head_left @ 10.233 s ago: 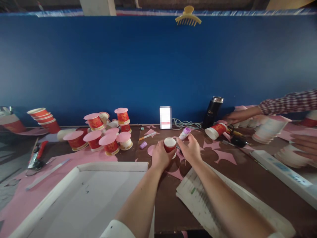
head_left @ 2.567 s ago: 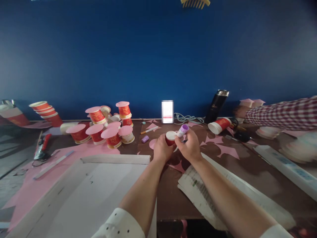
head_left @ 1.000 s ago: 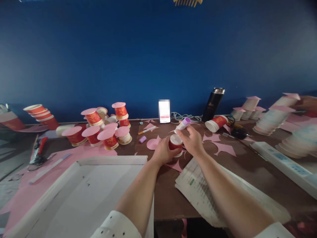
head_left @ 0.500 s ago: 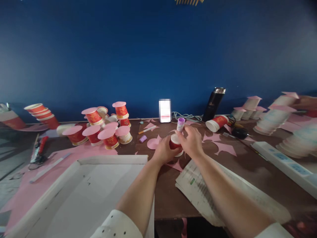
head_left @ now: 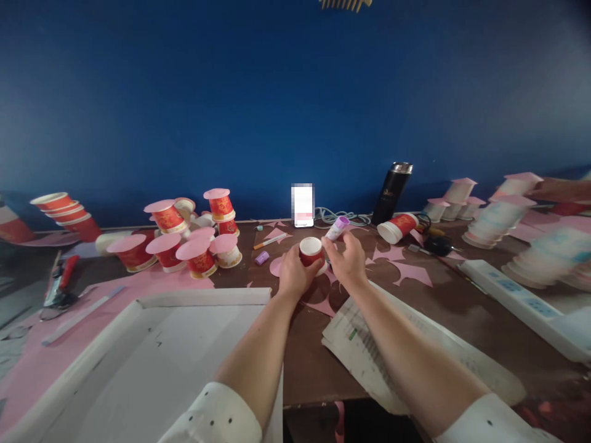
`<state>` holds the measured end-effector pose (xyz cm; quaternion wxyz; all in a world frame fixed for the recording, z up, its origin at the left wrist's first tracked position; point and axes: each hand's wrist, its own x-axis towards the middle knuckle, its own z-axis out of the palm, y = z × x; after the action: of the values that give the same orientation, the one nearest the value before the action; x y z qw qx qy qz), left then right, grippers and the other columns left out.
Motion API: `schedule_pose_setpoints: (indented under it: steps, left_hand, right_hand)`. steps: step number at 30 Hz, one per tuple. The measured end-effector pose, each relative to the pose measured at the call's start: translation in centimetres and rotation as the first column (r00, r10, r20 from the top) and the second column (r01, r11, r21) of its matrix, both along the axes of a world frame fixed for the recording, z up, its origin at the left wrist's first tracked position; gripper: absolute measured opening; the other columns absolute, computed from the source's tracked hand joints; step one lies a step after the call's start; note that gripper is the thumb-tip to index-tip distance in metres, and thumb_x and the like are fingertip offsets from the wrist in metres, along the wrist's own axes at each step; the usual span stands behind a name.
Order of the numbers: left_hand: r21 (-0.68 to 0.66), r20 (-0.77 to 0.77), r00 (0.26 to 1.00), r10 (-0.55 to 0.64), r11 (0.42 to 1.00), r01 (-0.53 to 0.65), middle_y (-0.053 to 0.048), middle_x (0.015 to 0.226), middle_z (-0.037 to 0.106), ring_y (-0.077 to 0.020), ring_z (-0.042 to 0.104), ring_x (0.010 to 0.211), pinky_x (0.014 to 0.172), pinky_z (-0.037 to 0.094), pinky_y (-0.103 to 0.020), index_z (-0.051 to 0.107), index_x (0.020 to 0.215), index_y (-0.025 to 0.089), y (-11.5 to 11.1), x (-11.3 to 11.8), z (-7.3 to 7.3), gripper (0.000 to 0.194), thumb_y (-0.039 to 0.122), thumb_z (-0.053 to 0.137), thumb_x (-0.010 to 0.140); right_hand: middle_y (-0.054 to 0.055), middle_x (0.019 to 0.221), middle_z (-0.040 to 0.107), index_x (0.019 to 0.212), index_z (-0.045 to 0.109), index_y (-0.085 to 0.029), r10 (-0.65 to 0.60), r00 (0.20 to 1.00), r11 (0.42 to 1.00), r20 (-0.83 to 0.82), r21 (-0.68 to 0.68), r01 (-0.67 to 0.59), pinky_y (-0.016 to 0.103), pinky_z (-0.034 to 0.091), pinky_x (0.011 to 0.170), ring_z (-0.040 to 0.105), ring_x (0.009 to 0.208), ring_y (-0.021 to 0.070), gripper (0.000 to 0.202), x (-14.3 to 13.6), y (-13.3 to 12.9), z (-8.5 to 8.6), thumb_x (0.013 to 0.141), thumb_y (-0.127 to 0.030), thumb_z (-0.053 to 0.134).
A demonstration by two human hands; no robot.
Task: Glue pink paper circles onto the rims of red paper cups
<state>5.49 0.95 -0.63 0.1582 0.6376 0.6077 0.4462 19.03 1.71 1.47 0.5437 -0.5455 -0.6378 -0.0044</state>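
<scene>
My left hand [head_left: 297, 271] is closed around a red paper cup [head_left: 312, 255], whose round white end faces up. In my right hand [head_left: 347, 258] is a glue stick [head_left: 337, 227] with a purple base, tilted just beside the cup's upper rim. A purple cap [head_left: 261, 257] lies on the table to the left. Partly hidden behind my left hand is a pink paper disc [head_left: 276, 266]. Farther left, several upturned red cups [head_left: 200, 264] carry pink discs on top.
A white tray [head_left: 198, 363] fills the front left. Newspaper [head_left: 364, 351] lies under my right forearm. Behind stand a lit phone [head_left: 303, 206] and a black flask [head_left: 391, 194]. At right are a tipped cup [head_left: 397, 228], a power strip [head_left: 517, 301] and another person's blurred hand [head_left: 561, 192].
The glue stick has come off the cup's top, moving to the right and tilting over. The cup's white end is now uncovered. The view has shifted slightly.
</scene>
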Motion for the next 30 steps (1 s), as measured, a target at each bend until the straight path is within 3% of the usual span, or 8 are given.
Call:
schedule_pose_setpoints:
  steps: [7, 12, 17, 23, 30]
  left_hand:
    - [-0.004, 0.103, 0.992, 0.079, 0.997, -0.079, -0.01, 0.111, 0.064, -0.0245, 0.058, 0.102, 0.087, 0.043, -0.035, 0.056, 0.113, 0.02, 1.4, 0.1, -0.2, 0.051, 0.049, 0.067, 0.072]
    - [-0.009, 0.087, 0.987, 0.135, 0.991, -0.135, -0.011, 0.106, 0.065, -0.0274, 0.057, 0.104, 0.086, 0.043, -0.036, 0.058, 0.105, 0.018, 2.1, 0.8, 0.3, 0.049, 0.05, 0.067, 0.07]
    - [0.002, 0.073, 0.99, 0.119, 0.993, -0.12, -0.011, 0.105, 0.066, -0.0266, 0.058, 0.1, 0.085, 0.043, -0.035, 0.058, 0.103, 0.018, 2.0, 1.3, 0.0, 0.045, 0.045, 0.069, 0.07]
    - [0.054, 0.001, 0.999, 0.048, 0.997, -0.048, -0.011, 0.107, 0.065, -0.0272, 0.056, 0.1, 0.086, 0.043, -0.036, 0.057, 0.11, 0.017, 1.5, 1.0, -0.6, 0.049, 0.043, 0.069, 0.071]
    - [0.032, -0.041, 0.998, 0.051, 0.998, -0.05, -0.012, 0.105, 0.066, -0.0268, 0.058, 0.099, 0.086, 0.043, -0.037, 0.057, 0.109, 0.016, 1.6, 1.0, -0.7, 0.046, 0.04, 0.068, 0.073]
  right_hand:
    - [0.007, 0.089, 0.067, 0.092, 0.061, -0.019, 0.049, 0.996, 0.997, -0.08, 0.06, -0.044, 0.037, 0.044, 0.079, 0.06, 0.086, 0.0252, 0.032, -0.4, -0.1, 0.0, 0.083, -0.05, 0.057]
    - [0.008, 0.094, 0.067, 0.096, 0.062, -0.019, 0.057, 0.992, 0.995, -0.11, 0.093, -0.047, 0.038, 0.045, 0.082, 0.06, 0.09, 0.0255, 0.031, -0.2, -0.4, 0.3, 0.084, -0.047, 0.057]
    - [0.008, 0.097, 0.067, 0.097, 0.064, -0.02, 0.054, 0.991, 0.992, -0.126, 0.117, -0.039, 0.038, 0.045, 0.083, 0.061, 0.092, 0.025, 0.029, 0.0, -0.4, 0.4, 0.084, -0.046, 0.058]
    - [0.008, 0.094, 0.068, 0.096, 0.063, -0.02, 0.086, 0.988, 0.994, -0.131, 0.081, -0.076, 0.038, 0.046, 0.082, 0.062, 0.089, 0.0249, 0.03, -0.1, -0.2, 0.1, 0.083, -0.047, 0.059]
    - [0.007, 0.09, 0.068, 0.092, 0.062, -0.02, 0.078, 0.994, 0.997, -0.074, 0.031, -0.076, 0.037, 0.045, 0.079, 0.061, 0.086, 0.0251, 0.031, -0.4, -0.1, -0.3, 0.082, -0.049, 0.058]
